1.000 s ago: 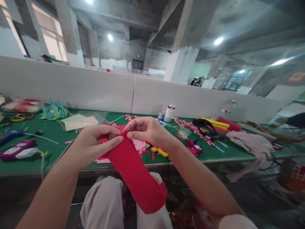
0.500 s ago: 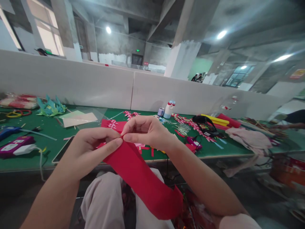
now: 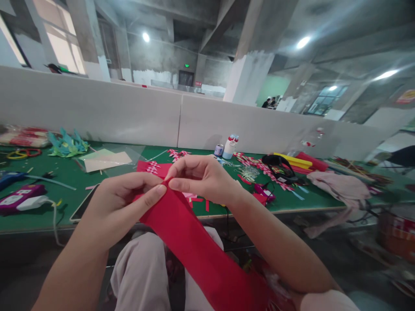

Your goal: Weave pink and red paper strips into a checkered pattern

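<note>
The left hand (image 3: 121, 203) and the right hand (image 3: 199, 177) both pinch the top end of one red strip (image 3: 194, 250), fingers shut tight on it, thumbs nearly touching. The strip hangs down over the lap, in front of the green table (image 3: 65, 181). One white bottle (image 3: 229, 147) stands on the table, a small jar (image 3: 219, 150) just beside it.

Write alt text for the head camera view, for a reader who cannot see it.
Two bare hands pinch the top end of a wide red strip, left hand and right hand meeting at its edge, above the person's lap. Behind them, a green table holds paper scraps, a white bottle and black sunglasses.
</note>
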`<action>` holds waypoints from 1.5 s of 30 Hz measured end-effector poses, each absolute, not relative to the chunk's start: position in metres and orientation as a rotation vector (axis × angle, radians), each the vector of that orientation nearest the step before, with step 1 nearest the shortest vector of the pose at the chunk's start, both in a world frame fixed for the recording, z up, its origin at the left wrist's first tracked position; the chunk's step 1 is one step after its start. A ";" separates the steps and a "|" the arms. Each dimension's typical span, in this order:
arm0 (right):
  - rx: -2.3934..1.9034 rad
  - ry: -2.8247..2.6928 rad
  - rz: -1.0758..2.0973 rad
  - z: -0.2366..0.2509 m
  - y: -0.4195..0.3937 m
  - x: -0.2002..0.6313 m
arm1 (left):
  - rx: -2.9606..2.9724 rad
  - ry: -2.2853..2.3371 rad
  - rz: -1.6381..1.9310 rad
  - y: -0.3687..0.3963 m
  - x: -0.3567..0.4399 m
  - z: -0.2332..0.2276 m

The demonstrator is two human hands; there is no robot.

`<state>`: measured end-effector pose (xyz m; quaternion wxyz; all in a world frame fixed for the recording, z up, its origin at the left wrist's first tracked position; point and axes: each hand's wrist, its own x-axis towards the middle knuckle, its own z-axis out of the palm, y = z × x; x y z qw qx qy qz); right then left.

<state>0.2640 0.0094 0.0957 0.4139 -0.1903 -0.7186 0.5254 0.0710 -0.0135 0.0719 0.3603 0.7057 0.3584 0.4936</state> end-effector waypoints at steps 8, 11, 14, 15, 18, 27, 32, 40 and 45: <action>-0.491 -1.805 1.304 0.095 0.010 0.265 | 1.852 0.997 1.317 -0.014 0.070 0.073; -0.473 -1.805 1.277 0.095 0.009 0.264 | 1.815 1.002 1.299 -0.014 0.070 0.072; -0.460 -1.801 1.255 0.094 0.010 0.264 | 1.815 0.984 1.313 -0.013 0.071 0.071; -0.463 -1.797 1.265 0.093 0.011 0.264 | 1.813 0.989 1.329 -0.013 0.071 0.071; -0.492 -1.777 1.331 0.092 0.013 0.265 | 1.827 1.012 1.349 -0.011 0.070 0.072; -0.523 -1.772 1.336 0.089 0.018 0.264 | 1.676 1.115 1.144 -0.012 0.069 0.077; -0.480 -1.759 1.311 0.089 0.016 0.263 | 1.551 1.143 1.176 -0.017 0.075 0.080; -0.435 -1.732 1.418 0.087 0.018 0.266 | 1.579 1.135 1.197 -0.019 0.074 0.081; -0.489 -1.726 1.430 0.086 0.020 0.266 | 1.672 1.167 1.118 -0.017 0.071 0.083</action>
